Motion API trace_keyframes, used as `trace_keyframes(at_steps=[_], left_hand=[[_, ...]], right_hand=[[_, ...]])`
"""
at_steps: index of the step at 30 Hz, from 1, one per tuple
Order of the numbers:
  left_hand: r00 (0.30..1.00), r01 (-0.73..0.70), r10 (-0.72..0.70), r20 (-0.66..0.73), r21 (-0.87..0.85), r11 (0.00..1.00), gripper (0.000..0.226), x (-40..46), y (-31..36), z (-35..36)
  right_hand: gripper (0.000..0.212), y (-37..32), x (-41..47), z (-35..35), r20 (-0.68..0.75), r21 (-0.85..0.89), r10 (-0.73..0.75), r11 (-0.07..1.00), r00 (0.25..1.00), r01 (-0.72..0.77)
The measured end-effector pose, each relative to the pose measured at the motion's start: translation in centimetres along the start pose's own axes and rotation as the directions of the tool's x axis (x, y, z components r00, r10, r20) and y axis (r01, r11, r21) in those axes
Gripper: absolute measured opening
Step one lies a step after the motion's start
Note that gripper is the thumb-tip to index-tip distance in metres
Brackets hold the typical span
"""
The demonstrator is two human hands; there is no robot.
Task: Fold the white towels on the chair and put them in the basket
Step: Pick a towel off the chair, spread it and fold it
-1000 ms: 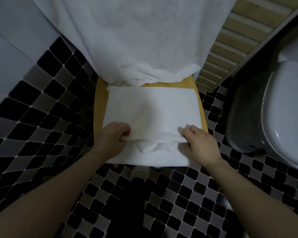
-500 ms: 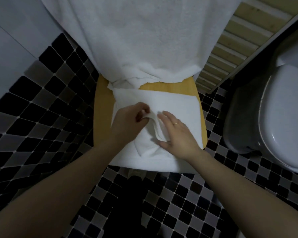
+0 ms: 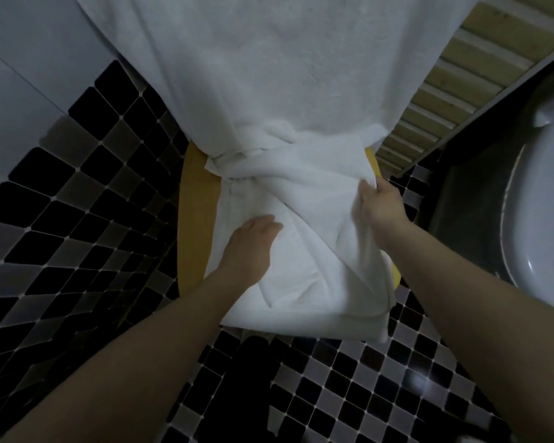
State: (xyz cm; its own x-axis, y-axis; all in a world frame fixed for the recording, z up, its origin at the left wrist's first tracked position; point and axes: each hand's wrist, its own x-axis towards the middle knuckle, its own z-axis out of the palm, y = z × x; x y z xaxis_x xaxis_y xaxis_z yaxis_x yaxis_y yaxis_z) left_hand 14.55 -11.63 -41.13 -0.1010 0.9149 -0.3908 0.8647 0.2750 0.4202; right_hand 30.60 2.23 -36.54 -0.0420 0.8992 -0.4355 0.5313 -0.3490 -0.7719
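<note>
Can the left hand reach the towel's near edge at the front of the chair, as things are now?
Probably yes. The left hand rests flat on the towel, and nothing lies between it and the near edge. The right hand holds the far right corner, out of the way.

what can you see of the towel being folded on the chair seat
The white towel looks like soft terry cloth, lying rumpled and partly folded in layers on the yellow chair seat, its near edge hanging past the seat front. The left hand presses flat on its middle. The right hand grips its right edge, lifting a fold. Its far end bunches against another large white towel draped over the chair back.
</note>
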Motion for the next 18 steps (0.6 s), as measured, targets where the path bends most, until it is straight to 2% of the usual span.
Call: trace_keyframes(at_steps=[5, 8, 11, 13, 14, 18], left_hand=[[0.996, -0.074, 0.082, -0.042, 0.167, 0.983, 0.056, 4.2, -0.2, -3.1], [0.988, -0.15, 0.156, 0.009, 0.333, 0.931, 0.053, 6.8, -1.2, -4.8], [0.984, -0.18, 0.162, 0.079, 0.427, 0.886, 0.05, 9.2, -2.4, -6.4], [0.983, -0.175, 0.13, 0.132, 0.424, 0.889, 0.048, 10.6, -3.0, -7.4], [0.972, -0.188, 0.113, 0.205, 0.396, 0.899, 0.048, 11.1, -3.2, -7.6], [0.863, -0.179, 0.067, 0.5, 0.18, 0.967, 0.048, 13.5, -4.4, -8.0]], right_hand=[[0.028, -0.9, 1.8, -0.1, -0.017, -0.041, -0.045, 0.998, 0.999, 0.044], [0.03, -1.3, 2.8, -0.2, -0.035, -0.007, -0.073, 0.997, 0.997, 0.072], [0.026, -2.0, 4.0, -0.2, -0.056, 0.039, -0.13, 0.99, 0.99, 0.132], [0.022, -2.3, 4.9, 0.0, -0.051, 0.065, -0.137, 0.988, 0.989, 0.14], [0.02, -2.3, 5.2, 0.0, -0.047, 0.072, -0.134, 0.988, 0.99, 0.138], [0.019, -2.3, 6.0, 0.2, -0.046, 0.073, -0.119, 0.99, 0.992, 0.122]])
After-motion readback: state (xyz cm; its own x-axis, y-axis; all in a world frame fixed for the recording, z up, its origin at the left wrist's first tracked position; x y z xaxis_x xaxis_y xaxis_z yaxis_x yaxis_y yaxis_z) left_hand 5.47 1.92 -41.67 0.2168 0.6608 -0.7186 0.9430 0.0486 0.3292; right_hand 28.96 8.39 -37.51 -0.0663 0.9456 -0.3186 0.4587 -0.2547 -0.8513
